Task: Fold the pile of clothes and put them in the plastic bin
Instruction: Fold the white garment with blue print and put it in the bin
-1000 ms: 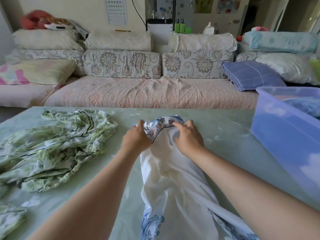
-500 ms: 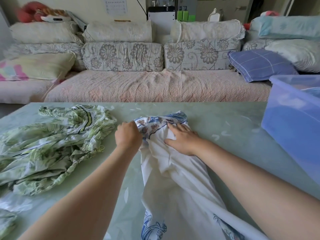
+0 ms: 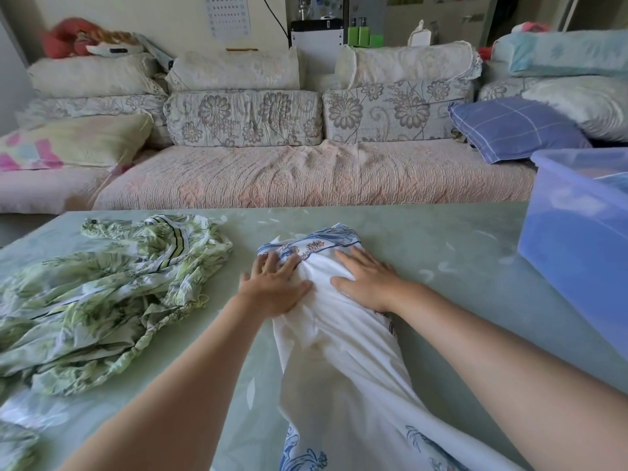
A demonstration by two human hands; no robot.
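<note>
The white cotton garment with blue floral print (image 3: 343, 351) lies on the pale green table (image 3: 441, 253), under both flat, spread palms: left hand (image 3: 272, 287) fingers splayed on its crumpled far hem, right hand (image 3: 368, 282) pressing beside. Its near end is cut off. Right of the fingers, the translucent blue plastic bin (image 3: 577, 253) hides its contents.

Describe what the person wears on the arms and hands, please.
Nothing that shows. Both forearms are bare as far as the frame reaches, with no sleeve in view. The left hand and the right hand have no gloves, and no ring, watch or bracelet can be seen.
</note>
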